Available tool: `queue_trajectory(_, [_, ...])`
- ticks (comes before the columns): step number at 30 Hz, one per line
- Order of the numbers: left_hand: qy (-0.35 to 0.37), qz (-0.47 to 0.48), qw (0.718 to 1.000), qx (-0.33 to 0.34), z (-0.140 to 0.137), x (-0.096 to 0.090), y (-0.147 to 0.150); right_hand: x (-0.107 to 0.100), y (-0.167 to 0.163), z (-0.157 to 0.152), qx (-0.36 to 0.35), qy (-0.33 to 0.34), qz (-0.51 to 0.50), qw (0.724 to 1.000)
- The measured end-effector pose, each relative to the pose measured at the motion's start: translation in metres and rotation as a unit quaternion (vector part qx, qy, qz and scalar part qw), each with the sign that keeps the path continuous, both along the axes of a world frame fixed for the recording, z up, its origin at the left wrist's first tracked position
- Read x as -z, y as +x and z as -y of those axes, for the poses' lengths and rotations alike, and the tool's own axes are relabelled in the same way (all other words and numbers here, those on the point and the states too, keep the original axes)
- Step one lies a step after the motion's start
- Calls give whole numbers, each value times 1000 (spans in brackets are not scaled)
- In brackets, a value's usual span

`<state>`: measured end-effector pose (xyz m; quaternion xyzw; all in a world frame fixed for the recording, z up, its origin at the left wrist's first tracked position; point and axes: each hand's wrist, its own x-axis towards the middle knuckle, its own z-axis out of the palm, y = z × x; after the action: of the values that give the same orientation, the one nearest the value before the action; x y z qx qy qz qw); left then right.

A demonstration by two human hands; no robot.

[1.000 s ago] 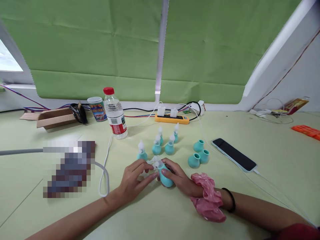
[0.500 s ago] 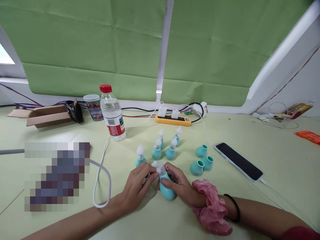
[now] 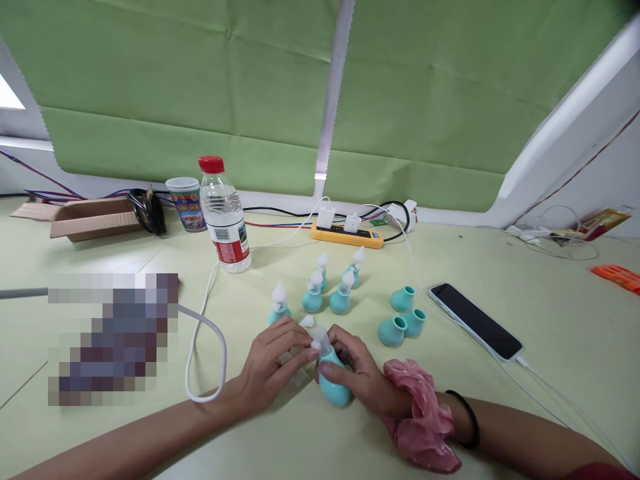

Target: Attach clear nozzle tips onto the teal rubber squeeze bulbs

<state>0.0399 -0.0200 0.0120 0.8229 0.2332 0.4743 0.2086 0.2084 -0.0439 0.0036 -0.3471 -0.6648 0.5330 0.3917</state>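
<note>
Gripping a rounded, glossy turquoise bulb (image 3: 336, 390) in my right hand (image 3: 353, 363), I have the thumb across its near face and the fingers curled around the far right side. It sits at the near centre of the pale yellow-green table (image 3: 350, 450), tilted, with its wide end toward me and its frosted, see-through plastic neck (image 3: 323, 337) pointing far and slightly left. My left hand (image 3: 277, 360) comes in from the left, mostly closed, thumb and fingertips drawn together at the left side of that neck; I cannot tell whether they pinch a part of it or only touch it. A translucent piece (image 3: 300, 379) lies below those fingers, too blurred to make out.

Just beyond my hands lies a small white plastic piece (image 3: 307, 322). Farther off stand five turquoise bulbs with frosted pointed tops (image 3: 341, 297), the leftmost just beyond my left knuckles. To their right, three open-mouthed turquoise bulbs (image 3: 393, 331) sit clustered together, and right of these lies a black-screened phone in a pale case (image 3: 477, 323). On the far side are a yellow and black power strip (image 3: 345, 236) and, to its left, a clear plastic bottle with a red cap (image 3: 227, 230).
</note>
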Motion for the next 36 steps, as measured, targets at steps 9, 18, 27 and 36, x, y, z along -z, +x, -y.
queue_trajectory(9, [-45,-36,998,15,1,2,-2,-1,0,1,-6,-7,11,1000])
queue_trajectory(18, [-36,-92,995,20,5,2,-2,-3,0,3,-19,-10,22,1000])
queue_trajectory(27, [13,-146,989,-17,6,3,-3,-5,-1,4,-14,23,50,998])
queue_trajectory(36, [-19,-146,988,-51,6,3,-2,-5,-2,3,0,24,46,999])
